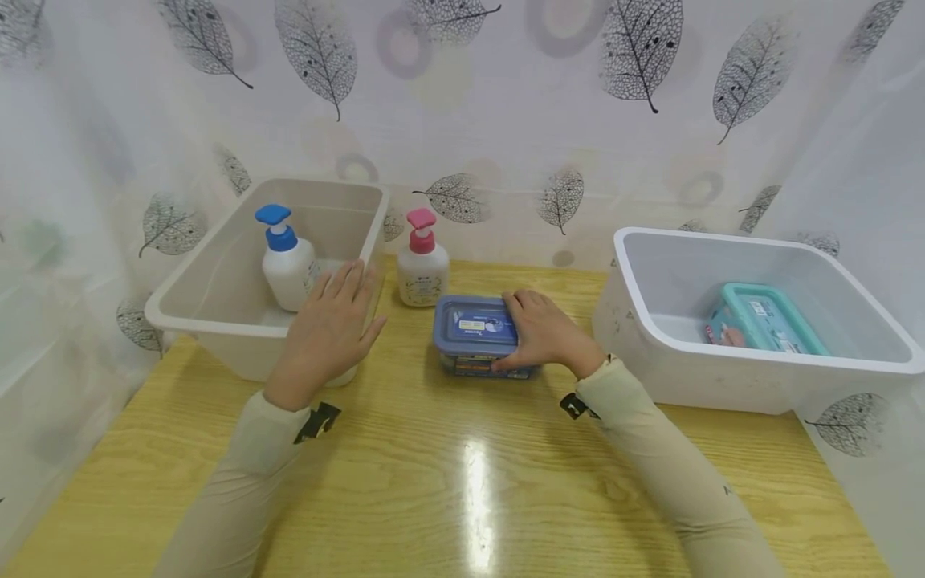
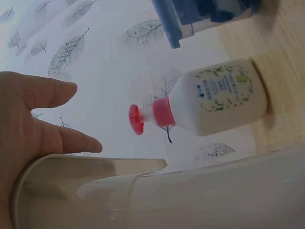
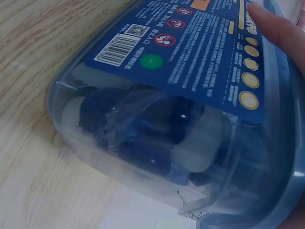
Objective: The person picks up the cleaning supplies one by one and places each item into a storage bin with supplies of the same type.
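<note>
1. The blue box (image 1: pixel 470 325) lies at 9 o'clock from the right hand (image 1: pixel 545 333) and touches it. Its long side runs from 9 to 3 o'clock.
2. The right hand is the near one. It grips the right end of the box, with its thumb on the front side and its fingers over the top and far side.
3. The box seems to sit on the wooden table (image 1: pixel 397 466).
4. From the left hand (image 1: pixel 325 337), the box is at 3 o'clock, well apart. That hand's fingers are straight and close together, and its thumb sticks out. It is over the side of the tan bin (image 1: pixel 238 353); touching or not, one cannot tell.
5. The pink-top bottle (image 1: pixel 422 277) is near the box, between 10 and 11 o'clock.
6. The blue-top bottle (image 1: pixel 287 273) stands inside the tan bin.
7. At 3 o'clock from the box, the white bin (image 1: pixel 723 377) holds a green box (image 1: pixel 773 317). Its tall wall stands in the way on that side.
</note>
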A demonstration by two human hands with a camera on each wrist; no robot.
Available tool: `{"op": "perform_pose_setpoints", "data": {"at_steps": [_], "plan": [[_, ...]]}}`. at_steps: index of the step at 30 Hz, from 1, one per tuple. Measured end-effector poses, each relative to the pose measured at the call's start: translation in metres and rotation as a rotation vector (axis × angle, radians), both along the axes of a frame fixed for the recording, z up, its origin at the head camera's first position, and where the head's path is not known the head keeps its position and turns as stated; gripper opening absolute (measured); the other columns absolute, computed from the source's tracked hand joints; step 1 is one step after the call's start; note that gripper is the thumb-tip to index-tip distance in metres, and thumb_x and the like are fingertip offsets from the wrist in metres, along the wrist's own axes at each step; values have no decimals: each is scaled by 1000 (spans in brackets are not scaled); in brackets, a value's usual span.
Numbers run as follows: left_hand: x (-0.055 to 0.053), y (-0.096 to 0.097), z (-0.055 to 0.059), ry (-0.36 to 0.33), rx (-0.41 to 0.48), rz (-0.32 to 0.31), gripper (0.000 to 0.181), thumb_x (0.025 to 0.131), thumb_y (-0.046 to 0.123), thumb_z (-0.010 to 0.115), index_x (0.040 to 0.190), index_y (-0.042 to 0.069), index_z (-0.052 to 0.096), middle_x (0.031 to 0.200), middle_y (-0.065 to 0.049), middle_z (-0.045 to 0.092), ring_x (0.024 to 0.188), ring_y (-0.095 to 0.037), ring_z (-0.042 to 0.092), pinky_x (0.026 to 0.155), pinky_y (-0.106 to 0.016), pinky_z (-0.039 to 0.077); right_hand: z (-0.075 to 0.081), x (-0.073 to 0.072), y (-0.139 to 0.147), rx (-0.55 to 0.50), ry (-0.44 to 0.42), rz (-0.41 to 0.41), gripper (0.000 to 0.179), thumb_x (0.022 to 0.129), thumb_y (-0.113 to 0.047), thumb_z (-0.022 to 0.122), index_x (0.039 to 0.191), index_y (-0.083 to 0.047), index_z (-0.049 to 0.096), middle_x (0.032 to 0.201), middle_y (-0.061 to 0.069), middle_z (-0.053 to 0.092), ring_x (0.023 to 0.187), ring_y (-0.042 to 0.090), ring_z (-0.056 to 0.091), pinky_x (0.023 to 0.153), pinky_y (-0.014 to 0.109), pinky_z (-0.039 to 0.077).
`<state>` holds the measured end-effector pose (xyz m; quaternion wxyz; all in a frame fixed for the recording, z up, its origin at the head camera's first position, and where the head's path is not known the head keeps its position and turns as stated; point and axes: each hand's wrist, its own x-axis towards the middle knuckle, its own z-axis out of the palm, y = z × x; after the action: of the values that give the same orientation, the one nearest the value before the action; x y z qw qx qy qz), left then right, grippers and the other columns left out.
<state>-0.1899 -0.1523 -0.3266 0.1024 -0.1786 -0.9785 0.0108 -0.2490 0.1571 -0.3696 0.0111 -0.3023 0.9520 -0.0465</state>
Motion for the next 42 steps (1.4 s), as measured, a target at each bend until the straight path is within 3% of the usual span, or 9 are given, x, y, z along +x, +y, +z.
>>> {"op": "perform_pose_setpoints", "data": {"at_steps": [12, 19, 42], "plan": [[-1, 0, 0, 13, -8, -5, 66, 97, 37, 43, 147, -2, 24, 152, -23, 28, 141, -37, 26, 117, -53, 19, 1, -3, -1, 63, -37, -4, 113, 60, -58, 75, 142, 4, 28, 133, 21, 43, 125, 37, 40, 109, 54, 31], [0, -1, 0, 28, 8, -12, 66, 97, 36, 45, 146, -2, 26, 151, -23, 29, 141, -37, 27, 117, -53, 20, 1, -4, -1, 71, -11, 8, 110, 60, -57, 74, 140, 5, 31, 129, 21, 45, 121, 36, 43, 106, 53, 34], [0, -1, -2, 1, 26, 1, 67, 97, 37, 44, 147, -2, 23, 152, -23, 27, 142, -36, 25, 118, -52, 18, -6, -6, 1, -11, 38, 18, 105, 53, -52, 75, 133, 4, 39, 121, 18, 51, 112, 31, 47, 106, 48, 38]]}}
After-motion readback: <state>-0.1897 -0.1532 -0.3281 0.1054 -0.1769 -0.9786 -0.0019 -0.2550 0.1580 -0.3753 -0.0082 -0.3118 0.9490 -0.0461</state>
